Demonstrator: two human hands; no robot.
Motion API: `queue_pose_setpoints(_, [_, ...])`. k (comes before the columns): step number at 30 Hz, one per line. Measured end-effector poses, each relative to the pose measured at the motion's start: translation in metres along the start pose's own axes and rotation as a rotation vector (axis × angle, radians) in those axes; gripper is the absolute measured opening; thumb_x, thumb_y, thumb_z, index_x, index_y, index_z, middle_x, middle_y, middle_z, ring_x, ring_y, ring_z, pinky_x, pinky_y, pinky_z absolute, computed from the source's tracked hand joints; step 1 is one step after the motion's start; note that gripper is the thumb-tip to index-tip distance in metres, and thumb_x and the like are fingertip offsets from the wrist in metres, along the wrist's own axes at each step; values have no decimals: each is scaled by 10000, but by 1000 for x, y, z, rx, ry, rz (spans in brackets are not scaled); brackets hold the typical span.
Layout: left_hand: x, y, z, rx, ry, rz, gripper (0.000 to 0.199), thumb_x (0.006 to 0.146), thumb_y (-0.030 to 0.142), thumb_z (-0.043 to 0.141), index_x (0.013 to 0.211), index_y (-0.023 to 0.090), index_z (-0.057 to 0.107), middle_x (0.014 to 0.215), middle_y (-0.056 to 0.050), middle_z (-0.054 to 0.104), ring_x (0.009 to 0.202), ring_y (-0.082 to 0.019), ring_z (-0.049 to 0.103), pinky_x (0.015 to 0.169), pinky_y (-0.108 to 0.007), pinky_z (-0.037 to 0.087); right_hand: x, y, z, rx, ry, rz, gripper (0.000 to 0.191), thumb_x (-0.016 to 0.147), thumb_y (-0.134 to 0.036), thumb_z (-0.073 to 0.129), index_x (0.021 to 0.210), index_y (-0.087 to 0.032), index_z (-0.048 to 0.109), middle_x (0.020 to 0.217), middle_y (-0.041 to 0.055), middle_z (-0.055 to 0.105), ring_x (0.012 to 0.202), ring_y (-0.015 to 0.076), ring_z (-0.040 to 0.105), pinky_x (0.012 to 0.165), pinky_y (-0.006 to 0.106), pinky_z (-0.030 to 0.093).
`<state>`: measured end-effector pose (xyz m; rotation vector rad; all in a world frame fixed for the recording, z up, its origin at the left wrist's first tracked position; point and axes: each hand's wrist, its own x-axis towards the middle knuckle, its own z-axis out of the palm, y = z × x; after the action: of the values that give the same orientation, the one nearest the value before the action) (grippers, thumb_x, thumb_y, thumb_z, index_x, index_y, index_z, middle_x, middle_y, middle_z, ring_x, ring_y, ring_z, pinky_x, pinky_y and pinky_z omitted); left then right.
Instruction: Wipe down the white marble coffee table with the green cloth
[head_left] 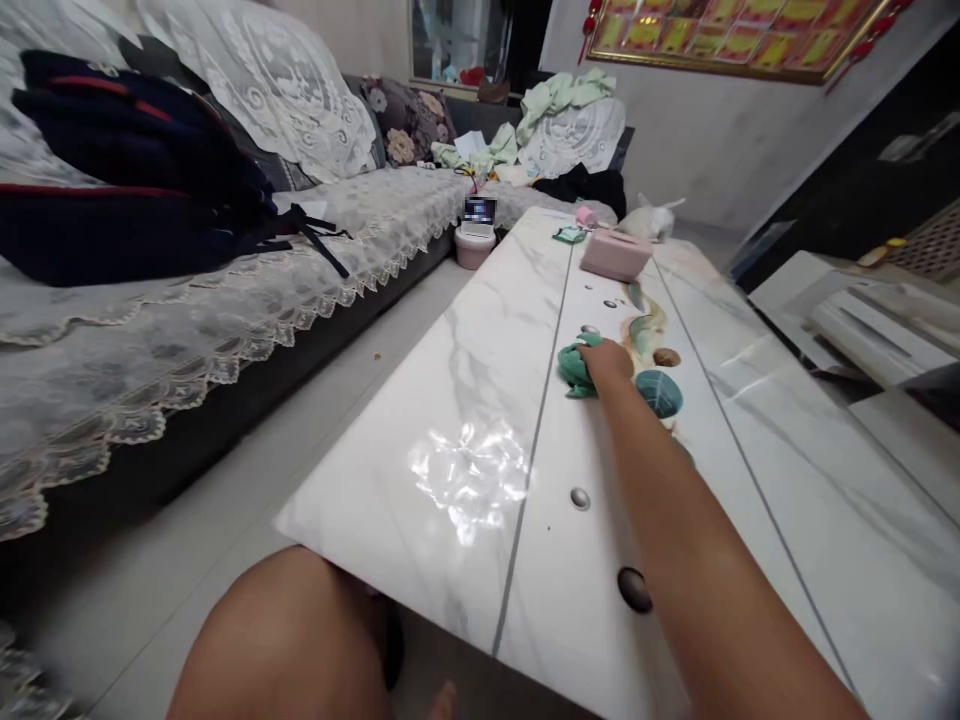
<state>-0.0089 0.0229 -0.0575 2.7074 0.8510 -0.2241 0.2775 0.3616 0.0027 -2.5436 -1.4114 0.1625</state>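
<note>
My right hand (611, 362) reaches far over the glossy white marble-patterned table (450, 350). Its fingers are closed on a bunched green cloth (576, 370), which is pressed against the tabletop. Beside the hand, a teal leaf and brown pebbles are part of the table's printed middle strip. Of my left hand (444, 702) only a stretched fingertip shows, at the bottom edge below the table's near side; it touches nothing that I can see, and the rest of the hand is out of view.
Toward the far end stand a pink tissue box (616, 255), a small green packet (569, 235) and a white bag (649, 218). A lace-covered sofa (300, 250) with a dark backpack (135, 180) runs along the left. A pink bin (475, 248) stands between sofa and table.
</note>
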Motion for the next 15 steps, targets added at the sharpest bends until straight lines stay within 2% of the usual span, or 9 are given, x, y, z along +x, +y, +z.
queue_pose_setpoints(3, [1,12,-30,8,-118,0,199,932,257,614,1015,265,794,1019,-117,769,1002,-310,697,918,-516,522,-24,14,-8,2,-49,-10,401,960,-415,581,1242,-141,657,1253,144,653,1148,283,630,906,406,544])
queue_pose_setpoints(5, [6,15,-60,-14,-333,-61,287,911,343,666,1136,192,763,1193,-198,718,1135,-382,655,966,-579,494,-46,26,-14,8,-78,-33,407,965,-422,602,1281,-165,617,1281,108,624,1111,233,627,928,437,550])
queue_pose_setpoints(6, [9,16,-75,-15,-411,-115,334,860,320,735,1144,147,754,1214,-216,705,1131,-388,658,973,-562,495,-58,33,-17,12,-89,-53,397,967,-420,604,1278,-174,617,1279,100,624,1098,217,628,933,433,549])
queue_pose_setpoints(8, [16,17,-97,-46,-408,-160,342,807,289,794,1108,128,761,1145,-191,736,1113,-377,667,1002,-520,476,-85,44,-21,16,-103,-97,349,972,-404,584,1228,-178,658,1236,109,661,1094,220,640,915,380,538])
queue_pose_setpoints(9, [19,18,-102,-60,-401,-171,346,815,285,786,1135,157,754,1105,-152,756,1072,-345,688,956,-462,507,-100,48,-23,16,-107,-118,336,969,-393,570,1197,-174,684,1204,121,685,1097,233,650,887,346,531])
queue_pose_setpoints(12, [29,23,-97,-69,-378,-189,326,836,327,766,1144,221,746,1013,-71,779,944,-267,722,803,-346,550,-150,60,-26,6,-119,-175,364,920,-387,573,1183,-175,710,1153,128,725,1085,258,674,774,289,503])
queue_pose_setpoints(15, [40,33,-76,-23,-344,-231,201,835,314,778,958,160,744,924,-65,761,864,-231,715,805,-387,570,-208,77,-27,-1,-140,-240,374,870,-413,593,1160,-216,721,1103,93,747,1041,242,690,697,257,466])
